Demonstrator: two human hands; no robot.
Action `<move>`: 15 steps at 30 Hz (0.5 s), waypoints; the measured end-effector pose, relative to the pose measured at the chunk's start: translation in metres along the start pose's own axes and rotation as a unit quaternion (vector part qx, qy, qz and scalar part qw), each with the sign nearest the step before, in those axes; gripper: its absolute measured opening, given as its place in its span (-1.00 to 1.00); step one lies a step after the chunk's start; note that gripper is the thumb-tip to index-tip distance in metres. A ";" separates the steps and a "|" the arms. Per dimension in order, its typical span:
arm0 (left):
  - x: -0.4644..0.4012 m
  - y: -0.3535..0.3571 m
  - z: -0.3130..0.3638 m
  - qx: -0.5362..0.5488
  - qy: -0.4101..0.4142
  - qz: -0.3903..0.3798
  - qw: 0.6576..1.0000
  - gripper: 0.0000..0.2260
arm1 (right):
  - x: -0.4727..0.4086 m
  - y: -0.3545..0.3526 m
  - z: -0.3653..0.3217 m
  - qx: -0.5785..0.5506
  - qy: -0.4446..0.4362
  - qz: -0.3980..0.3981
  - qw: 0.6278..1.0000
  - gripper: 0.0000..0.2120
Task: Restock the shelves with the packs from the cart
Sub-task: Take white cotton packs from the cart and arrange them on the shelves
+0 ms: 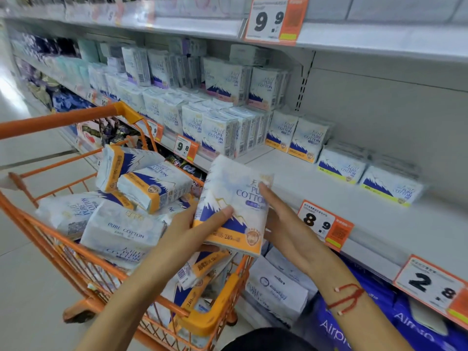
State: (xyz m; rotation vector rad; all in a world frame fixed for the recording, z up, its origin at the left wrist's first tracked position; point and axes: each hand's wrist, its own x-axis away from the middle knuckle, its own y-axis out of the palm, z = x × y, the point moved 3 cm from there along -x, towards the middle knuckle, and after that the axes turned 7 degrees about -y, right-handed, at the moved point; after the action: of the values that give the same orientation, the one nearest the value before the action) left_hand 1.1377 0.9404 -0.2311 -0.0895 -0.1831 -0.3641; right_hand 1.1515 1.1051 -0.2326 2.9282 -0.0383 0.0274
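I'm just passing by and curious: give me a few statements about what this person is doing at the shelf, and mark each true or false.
1. Both hands hold one pack with an orange band. True: the left hand grips its lower edge, the right hand supports its right side.
2. The cart is blue. False: it is orange.
3. More packs lie in the cart. True.
4. The price tag nearest the held pack reads 2.8. False: it reads 8.9.
5. The shelf behind that tag is packed full to its front edge. False: its front part is bare.
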 end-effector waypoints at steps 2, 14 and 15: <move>0.002 0.003 0.003 -0.041 0.009 -0.012 0.999 -0.72 | 0.001 0.006 0.001 -0.024 -0.003 0.007 1.000 -0.57; -0.021 -0.049 0.019 -0.776 -0.104 0.107 0.613 -0.10 | 0.003 -0.034 -0.013 0.067 -0.183 0.298 0.934 -0.77; -0.022 -0.047 0.014 -0.781 -0.111 0.105 0.605 -0.04 | 0.003 -0.035 -0.012 0.071 -0.185 0.291 0.936 -0.78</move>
State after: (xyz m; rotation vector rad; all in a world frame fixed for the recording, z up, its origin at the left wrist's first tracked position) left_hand 1.0987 0.9056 -0.2195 -1.9293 -0.0407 -0.1719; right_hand 1.1549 1.1417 -0.2284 2.8966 -0.9910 -0.4448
